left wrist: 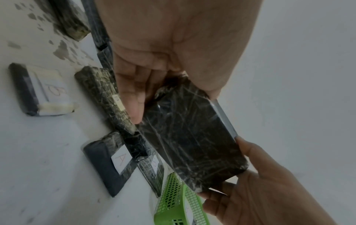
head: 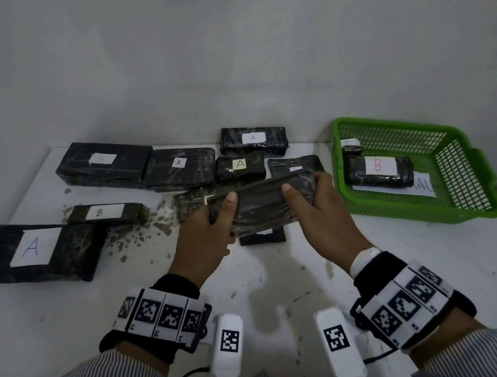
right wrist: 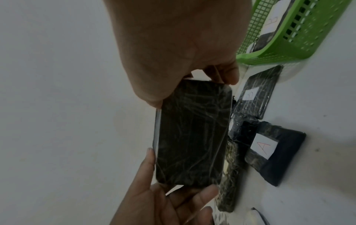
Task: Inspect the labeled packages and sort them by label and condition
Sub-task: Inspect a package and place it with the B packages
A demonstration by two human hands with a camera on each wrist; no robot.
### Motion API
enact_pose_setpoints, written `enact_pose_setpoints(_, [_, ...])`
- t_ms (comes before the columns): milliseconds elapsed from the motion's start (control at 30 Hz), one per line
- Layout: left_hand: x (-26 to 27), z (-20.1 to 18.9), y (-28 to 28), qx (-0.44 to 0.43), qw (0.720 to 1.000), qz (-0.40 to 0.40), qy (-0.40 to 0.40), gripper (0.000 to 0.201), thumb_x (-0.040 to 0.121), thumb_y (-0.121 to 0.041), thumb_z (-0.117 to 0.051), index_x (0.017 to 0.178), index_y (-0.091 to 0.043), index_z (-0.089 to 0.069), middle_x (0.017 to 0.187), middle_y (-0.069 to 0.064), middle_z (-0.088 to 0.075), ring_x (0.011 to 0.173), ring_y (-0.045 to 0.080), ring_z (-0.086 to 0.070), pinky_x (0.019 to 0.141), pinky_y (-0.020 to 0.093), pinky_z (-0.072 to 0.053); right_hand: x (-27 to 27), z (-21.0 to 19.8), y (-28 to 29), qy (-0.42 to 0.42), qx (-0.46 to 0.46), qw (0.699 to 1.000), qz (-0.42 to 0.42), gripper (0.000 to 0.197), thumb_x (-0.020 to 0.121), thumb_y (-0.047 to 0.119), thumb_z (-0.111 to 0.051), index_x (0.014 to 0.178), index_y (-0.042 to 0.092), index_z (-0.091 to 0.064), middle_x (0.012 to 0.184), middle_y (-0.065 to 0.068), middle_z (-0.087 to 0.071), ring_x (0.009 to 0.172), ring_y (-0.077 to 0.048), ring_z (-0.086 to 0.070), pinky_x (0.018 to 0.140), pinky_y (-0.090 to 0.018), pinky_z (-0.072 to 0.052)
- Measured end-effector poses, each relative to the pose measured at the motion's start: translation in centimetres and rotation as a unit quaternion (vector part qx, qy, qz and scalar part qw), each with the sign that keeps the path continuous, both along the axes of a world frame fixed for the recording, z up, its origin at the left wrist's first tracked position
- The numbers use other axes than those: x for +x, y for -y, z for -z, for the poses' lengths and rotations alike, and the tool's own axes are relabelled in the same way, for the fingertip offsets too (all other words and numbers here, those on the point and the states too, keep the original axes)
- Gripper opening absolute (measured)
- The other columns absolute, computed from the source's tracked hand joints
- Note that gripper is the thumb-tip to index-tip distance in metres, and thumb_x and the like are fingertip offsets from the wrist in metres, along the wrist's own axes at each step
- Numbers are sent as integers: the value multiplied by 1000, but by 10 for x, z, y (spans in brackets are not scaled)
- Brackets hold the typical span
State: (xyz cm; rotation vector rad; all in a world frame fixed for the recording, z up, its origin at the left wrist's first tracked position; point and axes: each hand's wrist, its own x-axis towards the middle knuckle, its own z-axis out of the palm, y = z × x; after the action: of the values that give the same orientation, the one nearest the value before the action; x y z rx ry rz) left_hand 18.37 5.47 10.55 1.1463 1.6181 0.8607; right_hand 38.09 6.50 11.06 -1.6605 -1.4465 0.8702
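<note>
My white worktop [head: 69,320], stained and flaked, meets a bare grey wall [head: 224,50]. One green basket [head: 460,193] holds two packages. Both my hands, left hand [head: 205,228] and right hand [head: 322,210], grip one wrapped package [head: 262,205] above it.

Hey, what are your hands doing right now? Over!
Left hand and right hand both grip one black package, lifted. No label visible on it. Green basket to the right, path open.
</note>
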Motion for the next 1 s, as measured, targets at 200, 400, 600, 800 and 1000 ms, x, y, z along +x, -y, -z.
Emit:
enact_pose_setpoints(200, [1, -2, 1, -8, 1000, 4, 6, 44, 101, -57, -46, 107, -18, -65, 100, 8, -71, 93, 23, -70, 65, 35, -61, -1, 3, -1, -2, -9, 1000, 21, 50, 95, 66, -34, 111, 21, -48, 114, -3, -57, 116, -30, -52, 107, -54, -41])
enact_pose_setpoints(400, [10, -8, 3, 5, 1000, -21, 16, 39, 85, -66, -64, 103, -31, -59, 94, -12, -64, 87, 10, -62, 74, 39, -62, -5, 3, 2, -1, -13, 1000, 20, 60, 88, 75, -40, 116, 23, -50, 119, 1, -59, 117, -27, -53, 106, -52, -43])
enact_pose_setpoints(600, [11, -3, 2, -34, 997, -51, 48, 78, 77, -67, -73, 140, -29, -47, 143, -4, -54, 117, 24, -59, 60, 32, -59, -15, 9, 8, -19, -1, 1000, 25, 70, 78, 77, -51, 127, 28, -47, 128, 2, -59, 123, -26, -53, 108, -50, -44])
enact_pose_setpoints(800, [3, -4, 5, -40, 999, 19, 15, 56, 78, -86, -40, 104, -40, -59, 106, -1, -71, 83, 23, -71, 62, 34, -60, -8, -5, 9, 36, 56, 998, -17, 58, 86, 77, -52, 109, 24, -49, 102, 11, -64, 94, -11, -64, 84, -40, -56])
enact_pose_setpoints(1000, [5, 0, 9, 27, 998, 47, 6, 49, 88, -75, -34, 95, -38, -65, 97, -11, -68, 93, 8, -64, 77, 28, -51, 0, -15, -4, 32, 18, 999, 29, 57, 85, 72, -58, 91, 16, -50, 84, 4, -62, 75, -12, -61, 63, -30, -44])
